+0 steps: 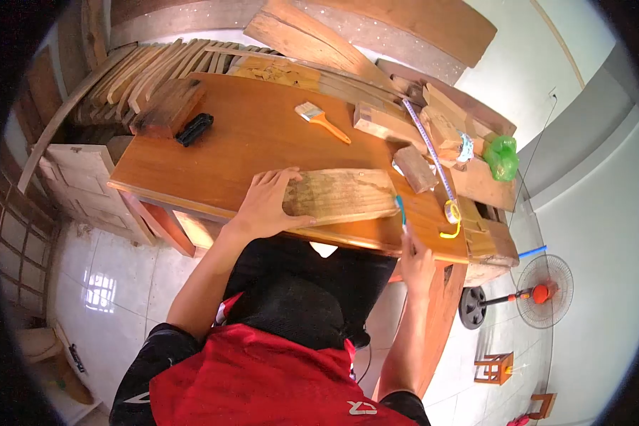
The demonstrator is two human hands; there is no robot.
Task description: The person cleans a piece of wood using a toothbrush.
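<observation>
Where the left hand point(266, 206) lies flat, fingers spread on a worn plank point(341, 195), orange surface point(227, 153), right hand point(417, 264) fingers closed round a teal pen point(400, 211), paintbrush point(321, 118) beyond.

The worktop point(248, 135) is wood with a smooth, warm orange finish and a soft sheen. The plank point(344, 195) under the left hand point(266, 206) is bare wood, pale, dull and streaked with rough grain. The offcuts point(413, 169) look raw and matt. The paintbrush point(321, 121) has a glossy orange handle and pale bristles. The bag point(502, 156) is shiny green plastic; the floor point(113, 277) is glossy white tile
</observation>
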